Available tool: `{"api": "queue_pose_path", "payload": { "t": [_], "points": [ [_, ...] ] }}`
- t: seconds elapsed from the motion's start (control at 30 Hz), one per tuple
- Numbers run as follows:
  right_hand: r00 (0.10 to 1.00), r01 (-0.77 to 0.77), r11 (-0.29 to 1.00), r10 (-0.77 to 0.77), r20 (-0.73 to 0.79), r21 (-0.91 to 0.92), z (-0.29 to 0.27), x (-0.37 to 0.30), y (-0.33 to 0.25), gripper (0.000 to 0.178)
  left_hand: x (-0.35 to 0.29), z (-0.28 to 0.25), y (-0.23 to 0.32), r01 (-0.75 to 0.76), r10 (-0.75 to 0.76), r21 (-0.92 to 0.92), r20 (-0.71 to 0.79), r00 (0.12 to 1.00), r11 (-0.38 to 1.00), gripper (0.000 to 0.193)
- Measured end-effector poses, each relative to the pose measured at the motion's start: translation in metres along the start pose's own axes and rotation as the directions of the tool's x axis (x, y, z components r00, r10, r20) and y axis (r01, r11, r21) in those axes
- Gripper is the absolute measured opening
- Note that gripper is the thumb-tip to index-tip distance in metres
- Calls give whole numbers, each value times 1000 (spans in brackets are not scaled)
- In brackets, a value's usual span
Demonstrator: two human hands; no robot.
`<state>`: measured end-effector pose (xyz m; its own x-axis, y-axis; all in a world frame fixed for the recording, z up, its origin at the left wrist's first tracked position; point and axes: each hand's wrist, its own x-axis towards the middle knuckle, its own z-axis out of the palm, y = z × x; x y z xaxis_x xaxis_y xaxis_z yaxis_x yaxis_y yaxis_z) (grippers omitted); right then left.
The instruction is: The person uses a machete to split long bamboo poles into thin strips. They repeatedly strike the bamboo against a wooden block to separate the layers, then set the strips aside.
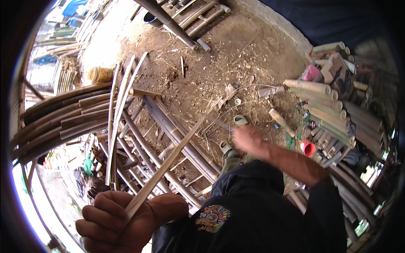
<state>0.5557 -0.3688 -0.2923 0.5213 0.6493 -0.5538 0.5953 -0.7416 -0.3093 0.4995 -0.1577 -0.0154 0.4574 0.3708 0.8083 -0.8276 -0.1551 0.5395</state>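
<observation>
My left hand (pixel 114 219) is closed in a fist around the near end of a long, pale bamboo strip (pixel 173 156). The strip slants up and away to the right, its far end above the littered ground. In front of my body, my right hand (pixel 249 139) is closed on a knife, whose thin grey blade (pixel 220 124) points left toward the strip's far part. Motion smears the blade and its handle is hidden in the hand; whether it touches the strip I cannot tell. Thin curled shavings (pixel 211 133) lie below the blade.
Several split strips (pixel 122 101) lean on a bamboo frame (pixel 168 130) at left, beside a dark bamboo bench (pixel 67 111). Cut bamboo poles (pixel 316 88) are stacked at right near a red cup (pixel 308 147). Another bamboo frame (pixel 202 19) stands at the far side.
</observation>
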Motion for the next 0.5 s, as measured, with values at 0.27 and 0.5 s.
{"api": "queue_pose_path", "payload": {
  "t": [0.27, 0.5],
  "points": [
    [979, -70, 920, 139, -152, 386, 75, 88, 57, 22, -89, -34, -152, 111, -72, 282, -144, 987, 953, 57],
    [764, 339, 940, -252, -594, 37, 133, 184, 83, 14, -175, -58, -256, 225, -198, 184, -155, 968, 957, 60]
  ]
}}
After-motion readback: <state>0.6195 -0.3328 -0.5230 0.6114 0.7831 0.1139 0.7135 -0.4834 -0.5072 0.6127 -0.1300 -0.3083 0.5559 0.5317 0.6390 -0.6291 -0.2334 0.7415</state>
